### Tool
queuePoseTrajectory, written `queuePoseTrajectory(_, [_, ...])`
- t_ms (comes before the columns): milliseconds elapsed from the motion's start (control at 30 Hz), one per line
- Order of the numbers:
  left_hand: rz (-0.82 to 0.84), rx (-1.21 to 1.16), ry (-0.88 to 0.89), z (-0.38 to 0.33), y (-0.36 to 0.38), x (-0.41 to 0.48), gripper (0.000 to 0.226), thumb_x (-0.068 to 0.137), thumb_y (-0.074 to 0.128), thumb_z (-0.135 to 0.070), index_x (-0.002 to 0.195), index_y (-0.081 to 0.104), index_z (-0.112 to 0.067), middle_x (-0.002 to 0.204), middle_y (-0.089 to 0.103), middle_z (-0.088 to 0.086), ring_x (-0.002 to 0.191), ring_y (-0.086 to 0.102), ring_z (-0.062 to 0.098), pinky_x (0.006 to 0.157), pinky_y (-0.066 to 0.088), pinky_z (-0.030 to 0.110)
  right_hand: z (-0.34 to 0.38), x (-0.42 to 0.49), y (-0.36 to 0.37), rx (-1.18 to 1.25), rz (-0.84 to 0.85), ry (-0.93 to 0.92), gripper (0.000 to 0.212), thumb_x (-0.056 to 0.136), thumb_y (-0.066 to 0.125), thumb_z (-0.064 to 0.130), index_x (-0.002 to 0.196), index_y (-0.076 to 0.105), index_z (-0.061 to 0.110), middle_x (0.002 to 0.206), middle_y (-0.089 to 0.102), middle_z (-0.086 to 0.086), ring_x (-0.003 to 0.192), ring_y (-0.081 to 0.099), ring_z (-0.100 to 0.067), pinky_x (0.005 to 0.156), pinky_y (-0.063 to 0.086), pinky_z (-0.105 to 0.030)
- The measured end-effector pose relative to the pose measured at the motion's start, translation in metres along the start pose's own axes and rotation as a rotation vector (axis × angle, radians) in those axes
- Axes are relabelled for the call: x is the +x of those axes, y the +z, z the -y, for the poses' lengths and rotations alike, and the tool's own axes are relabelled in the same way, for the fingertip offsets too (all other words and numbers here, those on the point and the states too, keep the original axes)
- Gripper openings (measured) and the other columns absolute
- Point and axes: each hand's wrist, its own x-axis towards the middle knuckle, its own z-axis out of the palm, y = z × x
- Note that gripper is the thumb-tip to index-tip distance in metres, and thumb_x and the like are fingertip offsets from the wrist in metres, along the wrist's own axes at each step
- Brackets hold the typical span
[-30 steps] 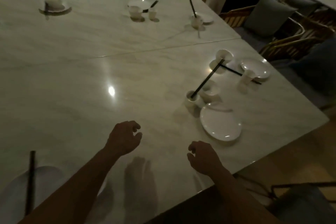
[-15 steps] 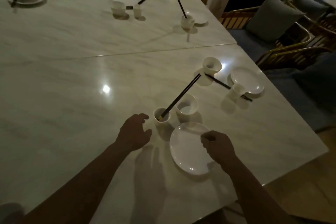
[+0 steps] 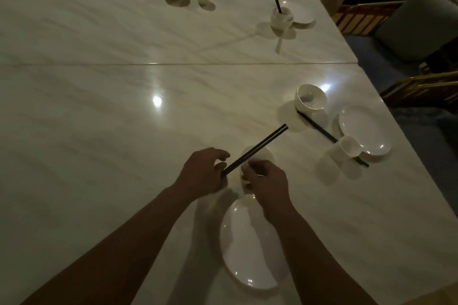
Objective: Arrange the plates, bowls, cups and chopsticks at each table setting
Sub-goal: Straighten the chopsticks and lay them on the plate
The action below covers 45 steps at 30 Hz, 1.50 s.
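Dim marble table (image 3: 99, 131): right hand (image 3: 266, 183) curled round cup (image 3: 245, 179); left hand (image 3: 202, 173) half-curled beside near end of chopsticks (image 3: 257, 150), grip unclear; long axis slanting away rightward.

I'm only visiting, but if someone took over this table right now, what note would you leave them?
Left hand: seems to pinch the lower end of the near chopsticks, which slant up over the near bowl.
Right hand: curled round the small cup.
The near plate lies by the table edge, partly under the right forearm.
Done: no setting looks tidy.
Left: lay these chopsticks down, line up this setting, then the scattered right bowl, right plate and right cup, then the far settings.
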Motion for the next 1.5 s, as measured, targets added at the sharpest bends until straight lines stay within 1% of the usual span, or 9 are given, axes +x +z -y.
queuePoseTrajectory(200, [0.133,0.104,-0.023,-0.017,0.0,0.026,0.019,0.09,0.063,-0.022,0.107,0.072,-0.019,0.104,0.072,0.0,0.093,0.065,0.016,0.088,0.052,0.034,0.003,0.021,0.009,-0.06,0.105,-0.094,0.015,0.092,0.067,0.022,0.105,0.069,0.013,0.088,0.073,0.0,0.071,0.071,-0.012,0.065,0.06,-0.025])
queuePoseTrajectory(400, [0.047,0.071,-0.058,-0.026,-0.004,0.021,0.021,0.088,0.065,-0.022,0.108,0.071,-0.02,0.102,0.073,-0.002,0.094,0.065,0.01,0.089,0.052,0.031,0.013,0.038,0.003,-0.152,0.225,-0.224,0.019,0.092,0.067,0.023,0.106,0.071,0.01,0.085,0.073,0.0,0.066,0.069,-0.003,0.056,0.052,-0.011])
queuePoseTrajectory(533, [-0.096,0.056,-0.06,-0.031,-0.01,0.022,0.019,0.086,0.067,-0.02,0.105,0.072,-0.019,0.099,0.074,-0.004,0.092,0.066,0.007,0.087,0.054,0.027,0.034,0.053,-0.008,-0.182,0.224,-0.316,0.02,0.091,0.069,0.025,0.108,0.069,0.015,0.084,0.073,0.004,0.066,0.069,-0.002,0.063,0.058,-0.019])
queuePoseTrajectory(667, [-0.304,-0.028,-0.193,-0.036,-0.018,0.036,0.02,0.085,0.07,-0.029,0.103,0.071,-0.022,0.095,0.072,-0.009,0.086,0.064,-0.001,0.08,0.047,0.008,0.064,0.081,-0.023,-0.174,0.137,-0.466,0.024,0.093,0.065,0.031,0.116,0.065,0.024,0.09,0.073,0.007,0.079,0.07,-0.003,0.078,0.06,-0.034])
queuePoseTrajectory(800, [-0.408,-0.225,-0.502,-0.031,-0.011,0.059,0.024,0.079,0.075,-0.028,0.101,0.072,-0.02,0.091,0.072,-0.005,0.086,0.067,0.008,0.083,0.054,0.026,0.092,0.122,-0.023,-0.14,0.167,-0.445,0.029,0.093,0.065,0.026,0.122,0.063,0.02,0.087,0.074,0.005,0.077,0.071,-0.004,0.079,0.061,-0.039])
queuePoseTrajectory(933, [-0.357,-0.413,-0.721,-0.012,-0.003,0.08,0.008,0.073,0.076,-0.018,0.08,0.073,-0.019,0.08,0.074,0.003,0.077,0.071,0.016,0.085,0.057,0.039,0.1,0.16,-0.001,-0.314,0.24,-0.432,0.034,0.092,0.066,0.028,0.124,0.062,0.016,0.09,0.074,-0.002,0.079,0.072,-0.011,0.077,0.058,-0.031])
queuePoseTrajectory(1100, [-0.265,-0.347,-0.811,0.01,0.008,0.097,0.008,0.07,0.077,-0.011,0.068,0.072,-0.016,0.076,0.073,0.01,0.069,0.071,0.021,0.077,0.06,0.038,0.081,0.181,0.038,-0.617,0.377,-0.378,0.04,0.089,0.068,0.03,0.124,0.064,0.011,0.11,0.072,-0.011,0.099,0.069,-0.024,0.093,0.054,-0.036])
queuePoseTrajectory(1267, [-0.125,-0.115,-0.803,0.027,0.022,0.106,0.016,0.068,0.078,-0.021,0.079,0.076,-0.009,0.073,0.072,0.006,0.069,0.07,0.019,0.073,0.061,0.035,0.057,0.177,0.063,-0.874,0.467,-0.347,0.03,0.087,0.07,0.024,0.109,0.068,0.004,0.105,0.068,-0.009,0.094,0.065,-0.022,0.072,0.048,-0.026])
queuePoseTrajectory(1500, [-0.102,0.029,-0.714,0.034,0.031,0.105,0.017,0.069,0.081,-0.026,0.077,0.077,-0.012,0.07,0.072,0.003,0.066,0.068,0.014,0.071,0.061,0.033,0.044,0.178,0.07,-0.993,0.431,-0.354,0.031,0.08,0.076,0.024,0.102,0.061,0.008,0.098,0.06,-0.006,0.082,0.055,-0.018,0.063,0.04,-0.027])
